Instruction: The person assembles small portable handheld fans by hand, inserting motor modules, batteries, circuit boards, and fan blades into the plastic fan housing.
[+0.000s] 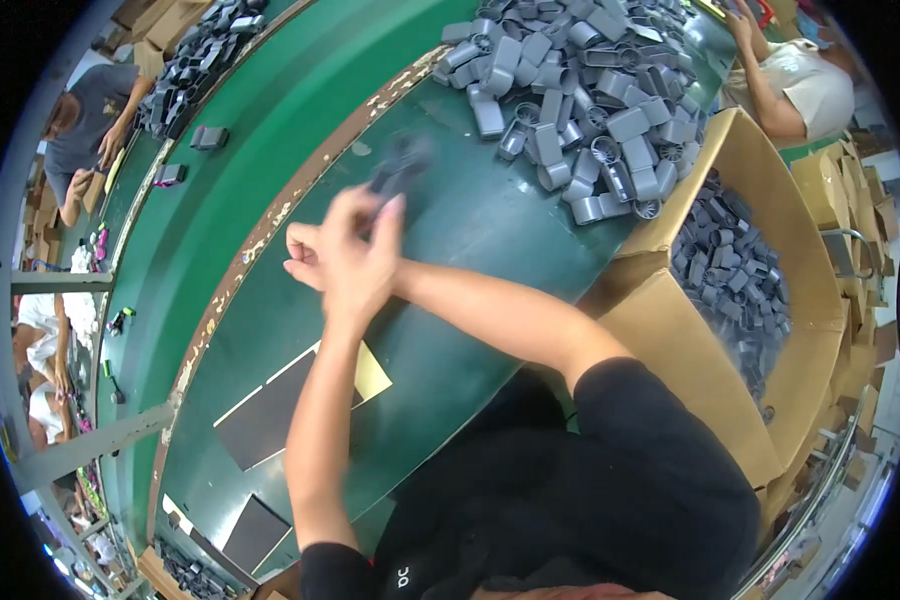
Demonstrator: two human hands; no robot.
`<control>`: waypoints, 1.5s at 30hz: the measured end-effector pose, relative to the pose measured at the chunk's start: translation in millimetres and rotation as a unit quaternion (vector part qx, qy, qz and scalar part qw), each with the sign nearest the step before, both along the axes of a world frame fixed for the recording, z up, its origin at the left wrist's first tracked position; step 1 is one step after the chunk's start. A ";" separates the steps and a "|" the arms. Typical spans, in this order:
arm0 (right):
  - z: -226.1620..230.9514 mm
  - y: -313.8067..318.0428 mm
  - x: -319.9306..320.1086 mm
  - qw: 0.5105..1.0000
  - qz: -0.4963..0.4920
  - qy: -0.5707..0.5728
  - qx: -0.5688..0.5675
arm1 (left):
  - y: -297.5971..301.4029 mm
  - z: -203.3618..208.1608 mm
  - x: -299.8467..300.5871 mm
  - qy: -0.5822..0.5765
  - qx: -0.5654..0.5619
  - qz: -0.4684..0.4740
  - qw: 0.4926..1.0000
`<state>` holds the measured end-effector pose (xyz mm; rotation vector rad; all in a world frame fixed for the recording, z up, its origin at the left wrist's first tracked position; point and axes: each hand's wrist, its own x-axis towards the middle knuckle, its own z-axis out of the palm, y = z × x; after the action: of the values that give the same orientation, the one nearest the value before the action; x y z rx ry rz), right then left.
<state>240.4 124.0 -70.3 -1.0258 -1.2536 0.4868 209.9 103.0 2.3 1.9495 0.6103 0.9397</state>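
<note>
My left hand (pixel 367 262) is closed, its thumb and fingers pinching a dark grey plastic part (pixel 400 168), which is smeared by motion above the green table (pixel 490 280). My right forearm passes behind the left hand, so most of my right hand (pixel 306 252) is hidden. The fingers that show point left, slightly apart, with nothing visible between them. Beyond my hands, a large heap of grey plastic parts (pixel 580 95) lies on the table, several with round, spoked ends. Closer to me are a dark rectangular sheet (pixel 270 405) and a pale yellow piece (pixel 372 375).
At my right, an open cardboard box (pixel 710 390) holds many grey parts (pixel 732 265). A chipped brown rail (pixel 270 225) separates the table from a green conveyor belt (pixel 220 190) carrying dark parts (pixel 208 138). Co-workers sit across the belt and at the far right.
</note>
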 end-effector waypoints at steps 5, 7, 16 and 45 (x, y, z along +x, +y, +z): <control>21.0 -14.1 1.7 0.996 -0.015 -0.052 -0.074 | 4.7 -6.2 -125.4 -0.110 -0.092 0.153 0.978; 19.8 -10.7 2.0 0.995 -0.025 -0.041 -0.086 | 5.4 -0.5 -155.5 -0.147 -0.086 0.165 0.972; 55.6 -9.8 40.3 0.871 -0.283 -0.395 -0.076 | 13.5 -50.4 -223.7 0.033 0.055 0.257 0.964; 78.8 -12.2 -31.0 0.910 -0.038 -0.401 -0.093 | 18.3 -36.6 -231.8 0.055 0.082 0.346 0.933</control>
<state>209.5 111.7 8.5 -1.5114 -1.9036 0.1047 -21.9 121.2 -34.3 1.9649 1.3788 1.3398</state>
